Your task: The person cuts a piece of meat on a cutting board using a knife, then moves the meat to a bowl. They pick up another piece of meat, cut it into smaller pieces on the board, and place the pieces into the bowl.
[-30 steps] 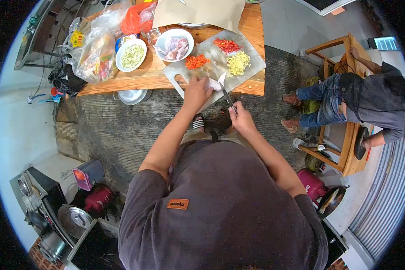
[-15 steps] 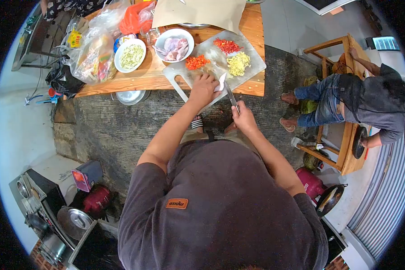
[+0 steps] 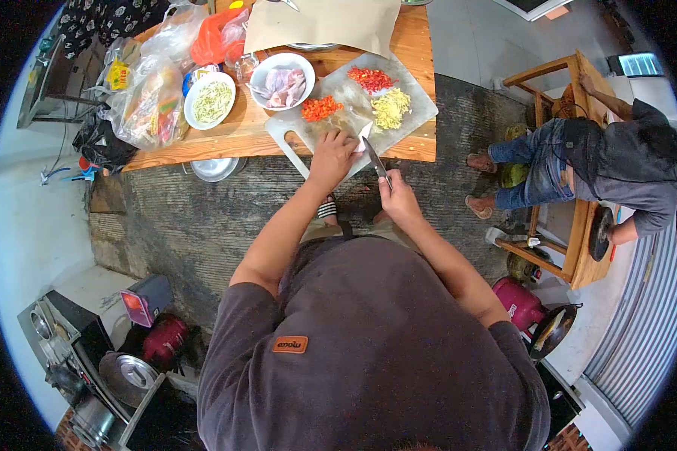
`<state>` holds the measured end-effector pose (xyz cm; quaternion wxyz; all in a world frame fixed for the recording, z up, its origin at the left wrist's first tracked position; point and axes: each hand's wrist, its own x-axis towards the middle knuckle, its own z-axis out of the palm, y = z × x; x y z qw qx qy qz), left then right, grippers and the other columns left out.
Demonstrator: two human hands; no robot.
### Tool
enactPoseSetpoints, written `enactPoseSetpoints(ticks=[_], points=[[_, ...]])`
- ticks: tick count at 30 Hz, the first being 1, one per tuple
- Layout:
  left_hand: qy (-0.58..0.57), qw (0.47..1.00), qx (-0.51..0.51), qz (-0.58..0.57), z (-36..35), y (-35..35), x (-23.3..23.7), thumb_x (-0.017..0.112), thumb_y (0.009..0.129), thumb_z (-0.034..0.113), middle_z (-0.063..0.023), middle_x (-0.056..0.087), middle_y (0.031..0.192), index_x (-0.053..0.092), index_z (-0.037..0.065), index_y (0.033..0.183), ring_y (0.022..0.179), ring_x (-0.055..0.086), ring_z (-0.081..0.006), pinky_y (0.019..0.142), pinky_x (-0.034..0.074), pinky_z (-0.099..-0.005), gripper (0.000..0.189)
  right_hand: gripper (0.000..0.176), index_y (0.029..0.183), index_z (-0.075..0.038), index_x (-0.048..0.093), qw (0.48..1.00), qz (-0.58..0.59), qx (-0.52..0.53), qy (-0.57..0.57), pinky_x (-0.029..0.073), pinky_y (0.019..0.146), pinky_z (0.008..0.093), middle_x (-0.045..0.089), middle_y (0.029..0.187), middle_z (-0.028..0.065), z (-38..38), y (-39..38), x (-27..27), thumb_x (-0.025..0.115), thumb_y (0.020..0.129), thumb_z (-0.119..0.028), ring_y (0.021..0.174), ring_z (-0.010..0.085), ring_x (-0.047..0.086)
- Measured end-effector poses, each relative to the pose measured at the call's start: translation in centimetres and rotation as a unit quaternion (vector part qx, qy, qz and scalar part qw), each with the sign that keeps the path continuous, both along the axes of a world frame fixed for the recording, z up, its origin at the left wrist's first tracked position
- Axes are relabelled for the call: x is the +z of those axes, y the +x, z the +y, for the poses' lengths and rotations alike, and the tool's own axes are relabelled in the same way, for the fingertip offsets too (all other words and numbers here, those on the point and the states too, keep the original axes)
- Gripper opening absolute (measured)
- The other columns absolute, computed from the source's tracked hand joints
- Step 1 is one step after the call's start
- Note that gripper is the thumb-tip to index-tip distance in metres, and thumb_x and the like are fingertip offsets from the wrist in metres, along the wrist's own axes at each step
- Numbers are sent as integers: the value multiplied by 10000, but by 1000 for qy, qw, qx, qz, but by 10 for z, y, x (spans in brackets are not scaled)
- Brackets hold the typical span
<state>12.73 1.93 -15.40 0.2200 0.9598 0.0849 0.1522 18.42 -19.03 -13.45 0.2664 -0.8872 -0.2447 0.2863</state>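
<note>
My right hand (image 3: 400,198) is closed around the handle of a kitchen knife (image 3: 374,159), its blade angled up toward the board. My left hand (image 3: 334,156) is at the near edge of the grey cutting board (image 3: 421,111), fingers pressed on a small white piece (image 3: 365,135) whose kind I cannot make out. The blade lies close against that piece. On the board are chopped orange-red pepper (image 3: 322,109), sliced red chilli (image 3: 370,79) and a pile of pale yellow slivers (image 3: 390,109).
Left of the board stand a bowl of raw meat (image 3: 284,84) and a bowl of pale green shreds (image 3: 212,104). Plastic bags (image 3: 149,113) crowd the wooden table's left end. Brown paper (image 3: 323,26) covers part of the back. Another person (image 3: 617,165) stands at a wooden table on the right.
The whole view has shifted slightly left. The white piece under my left fingers looks narrower and more pointed, and the knife blade still lies beside it.
</note>
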Motion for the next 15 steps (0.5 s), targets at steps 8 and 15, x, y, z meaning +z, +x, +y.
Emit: enactPoseSetpoints(ticks=[8, 15], points=[[-92, 992, 50, -71, -7, -13, -4, 755, 816, 170, -158, 596, 1143, 702, 27, 1025, 1115, 557, -358, 947, 472, -449, 259, 303, 1239, -70, 472, 998, 41, -6, 47, 461, 811, 595, 683, 933, 273, 7, -7, 6, 427, 1035, -290, 899, 512, 640], [-104, 989, 60, -86, -9, -12, -9, 761, 779, 91, -158, 586, 1149, 719, 37, 982, 1089, 566, -361, 928, 488, -437, 214, 305, 1270, -59, 470, 1000, -8, -1, 10, 496, 799, 567, 679, 950, 284, 22, -13, 7, 436, 1040, -257, 900, 484, 649]])
